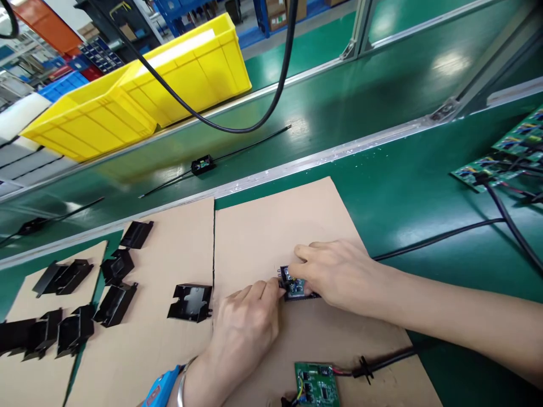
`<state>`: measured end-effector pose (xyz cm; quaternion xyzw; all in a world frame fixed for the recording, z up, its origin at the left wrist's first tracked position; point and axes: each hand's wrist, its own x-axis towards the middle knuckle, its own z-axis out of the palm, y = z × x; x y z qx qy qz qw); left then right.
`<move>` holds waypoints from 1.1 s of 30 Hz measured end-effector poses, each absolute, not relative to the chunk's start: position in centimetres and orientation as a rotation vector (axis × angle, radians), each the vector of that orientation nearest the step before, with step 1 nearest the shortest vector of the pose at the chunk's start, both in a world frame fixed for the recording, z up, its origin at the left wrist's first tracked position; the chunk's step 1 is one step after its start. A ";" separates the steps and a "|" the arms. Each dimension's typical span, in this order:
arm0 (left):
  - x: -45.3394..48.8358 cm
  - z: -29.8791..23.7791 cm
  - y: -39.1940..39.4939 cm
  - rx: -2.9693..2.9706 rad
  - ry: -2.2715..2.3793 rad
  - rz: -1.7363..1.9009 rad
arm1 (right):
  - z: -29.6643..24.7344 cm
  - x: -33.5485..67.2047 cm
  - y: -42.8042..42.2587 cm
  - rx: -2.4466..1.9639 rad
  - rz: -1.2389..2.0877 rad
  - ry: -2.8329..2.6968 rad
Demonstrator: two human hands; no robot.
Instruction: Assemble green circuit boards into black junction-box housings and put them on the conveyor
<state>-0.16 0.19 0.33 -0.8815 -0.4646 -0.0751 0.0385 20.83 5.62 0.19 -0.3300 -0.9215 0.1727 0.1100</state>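
On the cardboard, a black plastic housing (292, 297) lies with a small circuit board (296, 287) in it. My left hand (252, 316) is closed, thumb and fingertips pinching the housing's left edge. From the right, my right hand (335, 274) reaches over it, its bent fingers gripping the board and the housing's right side; the fingertips are partly hidden. Closer to me lies a green circuit board (318, 384) with a black cable (386, 362) attached. An open black housing (190, 302) sits left of my left hand.
Several more black housings (114, 302) lie on cardboard (169, 243) at the left. Beyond a metal rail (297, 161), a cabled black unit (202, 164) rests on the green surface. Yellow bins (190, 73) stand behind. Wired boards (500, 164) lie far right; a black cable (254, 129) hangs overhead.
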 end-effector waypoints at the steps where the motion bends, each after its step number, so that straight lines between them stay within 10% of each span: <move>1: -0.1 0.3 0.2 -2.715 -1.432 -0.237 | 0.1 20.8 5.6 -0.964 0.502 -2.706; 18: 2.0 1.7 -0.7 -2.381 -0.974 0.694 | -0.1 20.6 6.0 -0.965 0.542 -2.716; 33: -0.2 0.2 -0.1 -2.582 -1.004 0.273 | 4.7 12.9 10.2 -1.225 0.790 -3.248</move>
